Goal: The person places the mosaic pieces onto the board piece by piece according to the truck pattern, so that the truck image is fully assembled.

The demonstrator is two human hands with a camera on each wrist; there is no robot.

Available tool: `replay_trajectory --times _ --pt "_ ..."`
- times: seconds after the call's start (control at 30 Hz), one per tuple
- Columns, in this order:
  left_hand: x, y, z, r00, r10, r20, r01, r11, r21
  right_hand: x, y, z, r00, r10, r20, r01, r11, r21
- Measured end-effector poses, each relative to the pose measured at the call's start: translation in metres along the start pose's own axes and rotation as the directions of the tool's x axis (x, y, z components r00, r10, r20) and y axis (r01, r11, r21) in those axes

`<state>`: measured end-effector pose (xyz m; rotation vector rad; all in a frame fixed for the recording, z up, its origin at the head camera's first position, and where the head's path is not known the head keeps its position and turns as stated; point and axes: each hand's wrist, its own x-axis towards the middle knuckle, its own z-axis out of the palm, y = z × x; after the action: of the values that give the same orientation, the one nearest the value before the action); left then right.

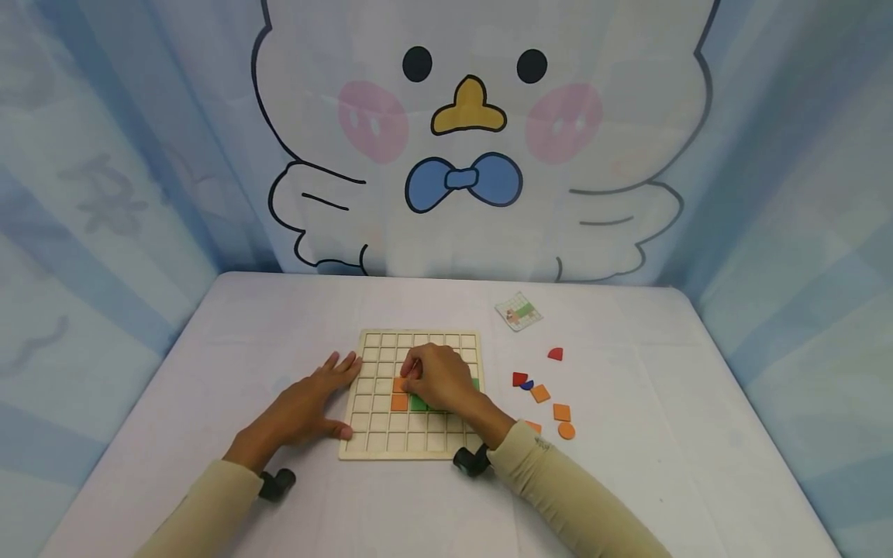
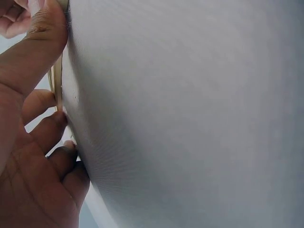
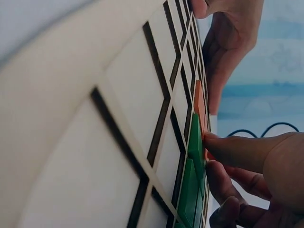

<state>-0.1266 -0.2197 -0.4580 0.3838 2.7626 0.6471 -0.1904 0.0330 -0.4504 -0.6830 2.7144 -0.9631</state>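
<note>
A pale wooden grid board (image 1: 377,443) lies flat on the table. My left hand (image 1: 314,403) rests at its left edge, fingers spread and thumb on the lower left corner. Over the middle of the board, my right hand (image 1: 443,380) pinches an orange square tile (image 1: 399,384) at a grid cell; the fingers partly hide it. Just below sits another orange square tile (image 1: 399,403) in its cell. Green tiles (image 3: 189,194) fill cells beside the orange ones, mostly covered by the right hand in the head view.
Right of the board lie loose pieces: red quarter-circles (image 1: 555,354), a blue piece (image 1: 526,385), orange squares (image 1: 561,412) and an orange circle (image 1: 567,431). A small pattern card (image 1: 518,311) lies behind them. A printed curtain (image 1: 460,240) hangs behind the table.
</note>
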Motion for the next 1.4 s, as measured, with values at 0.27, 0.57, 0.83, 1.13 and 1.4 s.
replay_trajectory --times 0.27,0.57,0.83,1.13,1.4 --pt "0.000 0.000 0.002 1.000 0.001 -0.001 -0.001 1.000 0.004 -0.004 0.001 -0.003 1.000 0.008 0.020 -0.008 1.000 0.000" --pt "-0.001 0.003 0.001 1.000 -0.013 -0.004 0.013 1.000 0.005 -0.019 0.017 -0.016 0.999 0.020 -0.034 -0.018 0.997 0.076" --pt "-0.002 0.004 -0.001 1.000 -0.015 -0.012 0.015 1.000 0.002 -0.037 0.032 -0.041 0.991 0.098 -0.088 -0.090 0.991 0.099" --pt "-0.001 0.001 0.000 1.000 -0.002 -0.011 0.002 1.000 -0.001 -0.058 0.057 -0.068 0.970 0.197 -0.145 -0.184 0.978 0.093" --pt "0.000 0.001 0.000 1.000 0.002 -0.006 -0.002 1.000 0.001 -0.079 0.081 -0.083 0.951 0.253 -0.176 -0.243 0.967 0.075"
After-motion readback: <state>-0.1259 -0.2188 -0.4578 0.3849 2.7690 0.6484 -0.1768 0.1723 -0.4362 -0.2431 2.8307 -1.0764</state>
